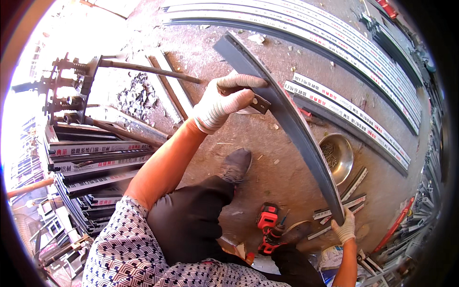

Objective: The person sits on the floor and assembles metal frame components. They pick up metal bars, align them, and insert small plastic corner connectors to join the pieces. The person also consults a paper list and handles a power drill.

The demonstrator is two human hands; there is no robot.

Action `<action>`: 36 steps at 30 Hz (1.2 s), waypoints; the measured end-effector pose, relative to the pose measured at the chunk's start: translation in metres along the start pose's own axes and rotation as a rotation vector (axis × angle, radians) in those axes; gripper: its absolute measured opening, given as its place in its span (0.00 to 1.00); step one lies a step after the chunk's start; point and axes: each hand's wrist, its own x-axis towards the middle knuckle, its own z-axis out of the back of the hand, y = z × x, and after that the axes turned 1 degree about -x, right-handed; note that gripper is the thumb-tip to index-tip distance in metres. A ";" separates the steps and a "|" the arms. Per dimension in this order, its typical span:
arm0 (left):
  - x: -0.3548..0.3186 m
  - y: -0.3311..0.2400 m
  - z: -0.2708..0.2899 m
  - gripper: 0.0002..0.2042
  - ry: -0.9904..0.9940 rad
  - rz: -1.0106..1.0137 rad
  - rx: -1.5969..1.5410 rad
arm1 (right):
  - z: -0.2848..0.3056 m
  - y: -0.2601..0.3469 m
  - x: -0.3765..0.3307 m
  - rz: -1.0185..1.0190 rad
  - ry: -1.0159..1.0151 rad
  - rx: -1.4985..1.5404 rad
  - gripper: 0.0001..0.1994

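Observation:
I hold a long dark grey metal profile (291, 122) slanting from upper left to lower right above the floor. My left hand (224, 101), in a white knit glove, is wrapped around its upper part, with a small metal bracket (260, 103) sticking out under the fingers. My right hand (345, 228), also gloved, grips the profile's lower end. My shoe (236, 165) and dark trouser leg (191, 220) are below the left arm.
A steel bowl (345, 160) of screws sits on the concrete floor beside the profile. A red cordless drill (268, 228) lies near my feet. Short profile offcuts (346, 201) lie nearby. Long wrapped profiles (334, 43) run across the back, and stacked profiles (91, 162) sit at left.

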 end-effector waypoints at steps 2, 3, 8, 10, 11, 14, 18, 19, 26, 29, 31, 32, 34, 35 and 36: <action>0.000 0.004 0.001 0.25 -0.002 -0.018 0.053 | 0.020 0.030 0.021 0.093 -0.007 0.072 0.35; -0.001 0.004 0.001 0.24 -0.005 -0.016 0.047 | 0.035 0.060 0.038 0.177 -0.039 0.103 0.33; -0.005 0.001 0.004 0.22 -0.022 -0.014 0.072 | 0.086 0.238 0.126 0.368 -0.055 0.335 0.43; -0.005 0.000 0.004 0.16 -0.017 0.000 -0.009 | 0.084 0.296 0.156 0.466 -0.024 0.302 0.47; -0.005 -0.001 0.004 0.14 -0.013 0.009 -0.048 | 0.079 0.322 0.166 0.483 0.018 0.357 0.46; -0.007 -0.001 0.008 0.12 0.008 0.012 -0.082 | 0.062 0.363 0.199 0.423 0.181 0.446 0.35; -0.012 0.000 0.016 0.09 0.030 -0.039 -0.049 | 0.079 0.380 0.200 0.325 0.347 0.440 0.25; -0.011 0.000 0.017 0.08 0.046 -0.050 -0.044 | 0.083 0.381 0.194 0.315 0.356 0.465 0.24; -0.011 -0.004 0.019 0.13 -0.006 -0.114 -0.006 | 0.136 0.376 0.153 0.196 0.314 0.551 0.19; -0.012 -0.012 0.016 0.12 -0.052 -0.143 -0.077 | 0.150 0.375 0.137 0.182 0.280 0.535 0.19; -0.014 -0.018 0.015 0.10 -0.065 -0.166 -0.129 | 0.158 0.380 0.130 0.193 0.281 0.522 0.19; -0.014 -0.019 0.016 0.10 -0.064 -0.184 -0.132 | 0.161 0.379 0.129 0.218 0.280 0.457 0.21; -0.014 -0.020 0.014 0.09 -0.068 -0.249 -0.113 | 0.160 0.371 0.130 0.231 0.280 0.423 0.22; -0.012 -0.019 0.015 0.08 -0.035 -0.296 -0.044 | 0.158 0.364 0.132 0.236 0.277 0.403 0.23; -0.010 -0.018 0.016 0.08 -0.006 -0.343 0.025 | 0.153 0.351 0.134 0.285 0.254 0.376 0.25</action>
